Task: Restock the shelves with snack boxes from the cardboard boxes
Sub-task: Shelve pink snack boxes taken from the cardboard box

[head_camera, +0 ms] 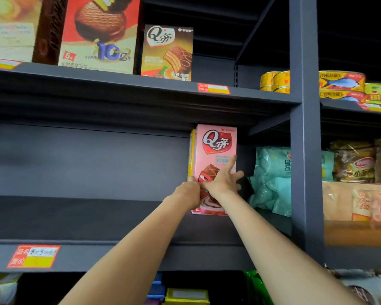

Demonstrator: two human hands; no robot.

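Pink snack box (216, 150) upright on middle shelf (97, 216), right end, beside teal bags (271, 183). Left hand (188, 190) gripping its lower left edge; right hand (223, 180) flat against front, fingers spread.

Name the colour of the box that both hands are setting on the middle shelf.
Pink box, red heart logo; head view.

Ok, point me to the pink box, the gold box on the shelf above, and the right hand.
pink box (218, 146): head view, on the red logo on its front.
gold box (167, 51): head view, middle of its front face.
right hand (223, 179): head view, back of the hand, straight fingers against the pink box.
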